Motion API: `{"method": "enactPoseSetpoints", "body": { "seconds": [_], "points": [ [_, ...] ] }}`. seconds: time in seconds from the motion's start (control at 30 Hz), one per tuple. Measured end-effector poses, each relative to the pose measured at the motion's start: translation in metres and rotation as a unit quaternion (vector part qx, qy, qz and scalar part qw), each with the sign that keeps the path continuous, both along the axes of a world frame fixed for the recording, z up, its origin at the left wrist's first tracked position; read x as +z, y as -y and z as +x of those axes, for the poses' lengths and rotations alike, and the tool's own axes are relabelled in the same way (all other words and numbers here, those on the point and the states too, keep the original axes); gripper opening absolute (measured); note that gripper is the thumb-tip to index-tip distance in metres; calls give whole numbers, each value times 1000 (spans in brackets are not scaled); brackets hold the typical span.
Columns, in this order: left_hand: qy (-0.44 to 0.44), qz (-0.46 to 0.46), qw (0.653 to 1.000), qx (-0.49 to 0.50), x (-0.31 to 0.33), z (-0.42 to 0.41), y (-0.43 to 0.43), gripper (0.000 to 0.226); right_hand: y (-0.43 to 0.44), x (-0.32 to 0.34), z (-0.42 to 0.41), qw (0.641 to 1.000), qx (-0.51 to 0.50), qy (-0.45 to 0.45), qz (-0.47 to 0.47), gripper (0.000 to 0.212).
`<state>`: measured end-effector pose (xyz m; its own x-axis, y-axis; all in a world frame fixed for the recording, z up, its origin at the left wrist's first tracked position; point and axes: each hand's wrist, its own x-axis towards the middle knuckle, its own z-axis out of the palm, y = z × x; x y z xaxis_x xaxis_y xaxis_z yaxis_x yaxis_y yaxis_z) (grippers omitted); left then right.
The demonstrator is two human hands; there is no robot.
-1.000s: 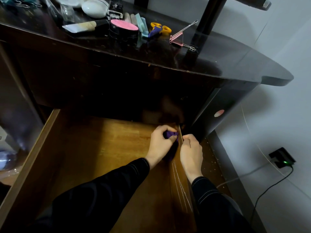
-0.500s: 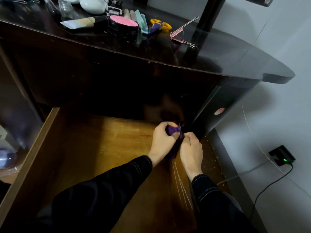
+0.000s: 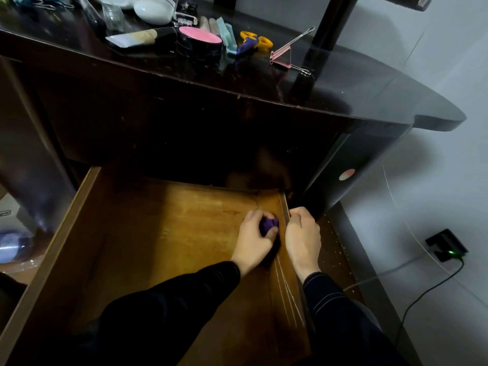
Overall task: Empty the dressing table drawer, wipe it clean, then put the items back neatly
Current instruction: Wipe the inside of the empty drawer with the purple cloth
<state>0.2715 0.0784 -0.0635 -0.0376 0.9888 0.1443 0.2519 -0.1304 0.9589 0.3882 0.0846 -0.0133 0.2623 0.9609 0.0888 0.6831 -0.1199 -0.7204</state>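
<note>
The wooden drawer [image 3: 66,233] stands pulled out below the dark dressing table [image 3: 369,83], and its floor shows nothing but my hand and the cloth. My left hand [image 3: 253,239] grips a bunched purple cloth [image 3: 268,224] pressed against the drawer's inner right wall near the far corner. My right hand [image 3: 302,233] sits just outside that wall, fingers curled over its top edge. On the tabletop lie a pink-lidded round tin [image 3: 199,39], a tube [image 3: 137,38], yellow-handled scissors [image 3: 254,42], a pink binder clip [image 3: 284,56] and a white oval case [image 3: 153,9].
A black charger [image 3: 446,245] with a green light and a trailing cable sits on the floor by the white wall at right. A black post [image 3: 324,35] rises from the tabletop. At the left edge are a plastic bottle [image 3: 13,247] and a box.
My left hand with the purple cloth has slid along the right wall, first deeper into the far corner, then back toward me. My right hand stays on the wall's edge.
</note>
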Motion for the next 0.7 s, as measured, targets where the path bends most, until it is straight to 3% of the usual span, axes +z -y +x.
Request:
{"method": "enactPoseSetpoints", "body": {
  "seconds": [0.07, 0.17, 0.23, 0.3, 0.37, 0.47, 0.6, 0.7],
  "points": [
    [-57, -25, 997, -51, -20, -3, 16, 35, 1, 0, 0, 1000, 1, -1, -2, 27],
    [-232, 23, 970, -73, -40, -10, 24, 62, 2, 0, 1, 1000, 2, -3, 0, 28],
    [-333, 43, 941, -50, -41, -14, 20, 67, 2, 0, 0, 1000, 3, -3, 0, 27],
    [-371, 42, 926, -49, -39, -16, 15, 63, 2, 0, 0, 1000, 4, -3, -1, 26],
    [-329, 22, 942, -59, -34, -17, 11, 55, 1, 0, 0, 1000, 1, -2, 2, 28],
    [-122, -49, 991, -18, -19, -20, 2, 37, 1, -2, 0, 1000, -1, 0, 3, 28],
    [128, -71, 988, 42, 0, -15, -7, 37, -1, -6, 2, 1000, -2, -1, 4, 27],
    [128, -73, 989, 11, -7, -9, 3, 40, -1, -7, 3, 1000, -2, -2, 9, 26]
  ]
}}
